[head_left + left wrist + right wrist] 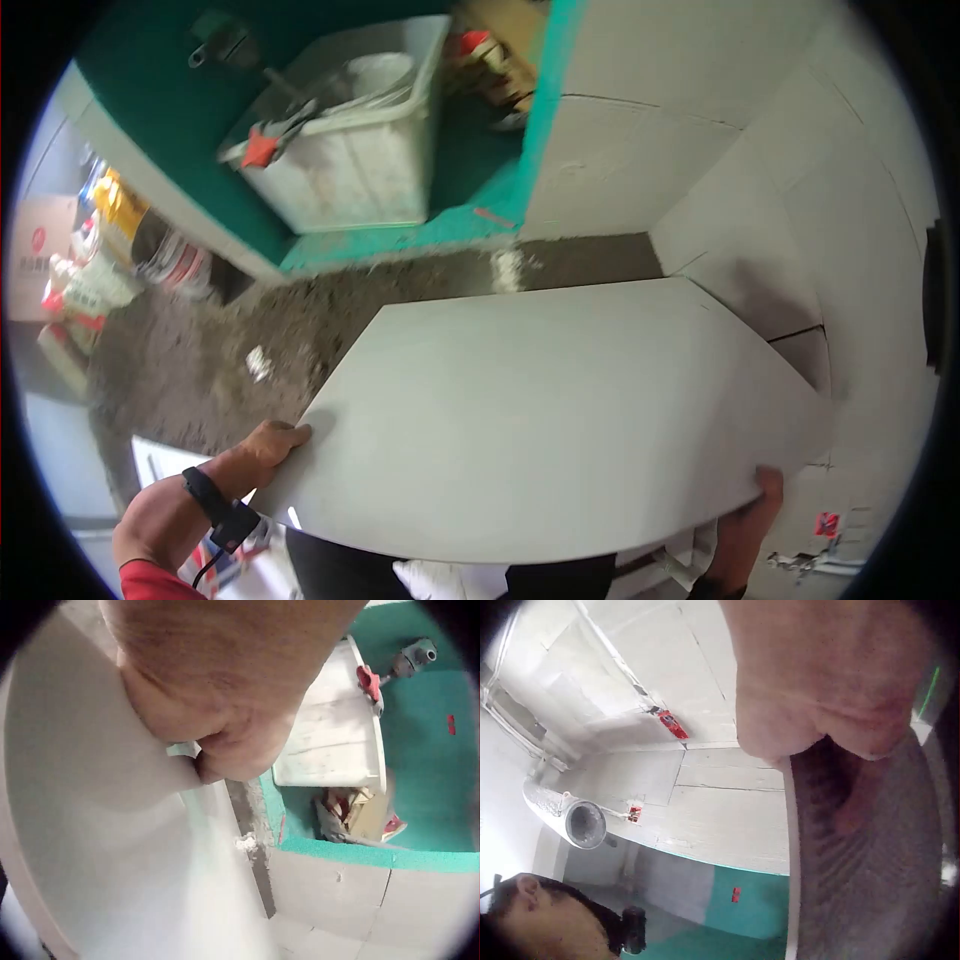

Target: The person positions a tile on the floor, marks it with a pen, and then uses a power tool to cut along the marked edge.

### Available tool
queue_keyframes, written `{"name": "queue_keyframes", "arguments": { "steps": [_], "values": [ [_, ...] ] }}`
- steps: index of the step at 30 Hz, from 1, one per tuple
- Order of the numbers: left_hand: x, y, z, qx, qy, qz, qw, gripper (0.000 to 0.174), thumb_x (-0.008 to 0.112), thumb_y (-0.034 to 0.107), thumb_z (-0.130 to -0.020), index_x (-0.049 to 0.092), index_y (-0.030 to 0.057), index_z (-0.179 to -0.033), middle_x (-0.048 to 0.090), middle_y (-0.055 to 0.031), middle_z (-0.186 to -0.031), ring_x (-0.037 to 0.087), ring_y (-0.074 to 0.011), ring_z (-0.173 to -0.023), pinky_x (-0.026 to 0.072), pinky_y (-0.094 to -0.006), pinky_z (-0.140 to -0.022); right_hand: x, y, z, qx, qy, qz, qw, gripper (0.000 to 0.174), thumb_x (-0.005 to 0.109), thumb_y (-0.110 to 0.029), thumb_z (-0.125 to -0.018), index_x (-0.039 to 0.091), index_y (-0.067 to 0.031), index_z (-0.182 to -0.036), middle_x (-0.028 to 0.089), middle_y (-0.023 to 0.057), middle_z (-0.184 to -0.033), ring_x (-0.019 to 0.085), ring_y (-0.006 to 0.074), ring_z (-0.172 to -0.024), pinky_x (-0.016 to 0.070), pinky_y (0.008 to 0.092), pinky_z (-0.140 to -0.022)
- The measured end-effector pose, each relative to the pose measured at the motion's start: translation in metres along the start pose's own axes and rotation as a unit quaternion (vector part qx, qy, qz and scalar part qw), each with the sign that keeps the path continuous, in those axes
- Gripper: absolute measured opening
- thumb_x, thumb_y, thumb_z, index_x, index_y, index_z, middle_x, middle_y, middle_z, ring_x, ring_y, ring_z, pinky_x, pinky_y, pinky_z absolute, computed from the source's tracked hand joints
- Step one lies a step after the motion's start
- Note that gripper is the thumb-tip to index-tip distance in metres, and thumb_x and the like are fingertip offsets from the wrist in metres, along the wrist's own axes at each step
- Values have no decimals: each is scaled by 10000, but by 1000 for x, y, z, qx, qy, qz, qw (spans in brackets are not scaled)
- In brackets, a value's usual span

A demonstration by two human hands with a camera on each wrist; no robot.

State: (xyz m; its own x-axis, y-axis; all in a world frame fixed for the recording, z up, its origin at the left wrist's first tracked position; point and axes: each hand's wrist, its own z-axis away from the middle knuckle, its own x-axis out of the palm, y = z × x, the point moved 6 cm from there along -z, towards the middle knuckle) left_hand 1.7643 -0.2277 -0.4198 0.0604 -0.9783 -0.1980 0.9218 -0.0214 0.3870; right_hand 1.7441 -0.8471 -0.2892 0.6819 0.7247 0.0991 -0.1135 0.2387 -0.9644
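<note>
Tile (530, 420) between both hands

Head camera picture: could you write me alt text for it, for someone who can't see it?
A person's left hand and right hand grip a large pale panel by its sides, over a rough brown floor. Beyond, a stained white tub stands in a green-walled recess; bags and a carton sit on the picture's left.

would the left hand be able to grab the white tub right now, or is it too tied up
Probably not: the left hand grips the near left part of the tile, which the right hand holds too. The tub stands past the tile's far edge, seemingly out of reach.
</note>
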Motion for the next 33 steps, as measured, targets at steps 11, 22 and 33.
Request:
{"name": "queue_keyframes", "arguments": {
  "steps": [11, 22, 33],
  "values": [
    [-91, -182, 326, -221, 107, 62, 967, 338, 644, 188, -902, 624, -128, -1021, 674, -149, -917, 663, -235, -753, 536, -383, -693, 21, -158, 107, 290, -113, 61, 948, 628, 555, -168, -728, 422, 20, -1312, 528, 136, -1234, 501, 308, -1173, 421, 435, -974],
    [-82, -400, 549, -384, 163, 392, 820, 368, 633, 176, -915, 581, -165, -1043, 661, -200, -969, 667, -300, -810, 531, -430, -715, 276, -155, 270, 349, -379, 273, 812, 354, 575, -240, -868, 592, 28, -1100, 637, 86, -993, 616, 243, -927, 494, 376, -820],
    [-76, -442, 605, -310, 227, 689, 614, 308, 601, 138, -902, 580, -120, -1069, 652, -195, -995, 643, -322, -882, 513, -438, -794, 552, -110, 559, 252, -666, 333, 618, 590, 516, -70, -707, 442, 51, -1280, 554, 158, -1167, 569, 299, -1086, 472, 410, -935]
  ]
}}
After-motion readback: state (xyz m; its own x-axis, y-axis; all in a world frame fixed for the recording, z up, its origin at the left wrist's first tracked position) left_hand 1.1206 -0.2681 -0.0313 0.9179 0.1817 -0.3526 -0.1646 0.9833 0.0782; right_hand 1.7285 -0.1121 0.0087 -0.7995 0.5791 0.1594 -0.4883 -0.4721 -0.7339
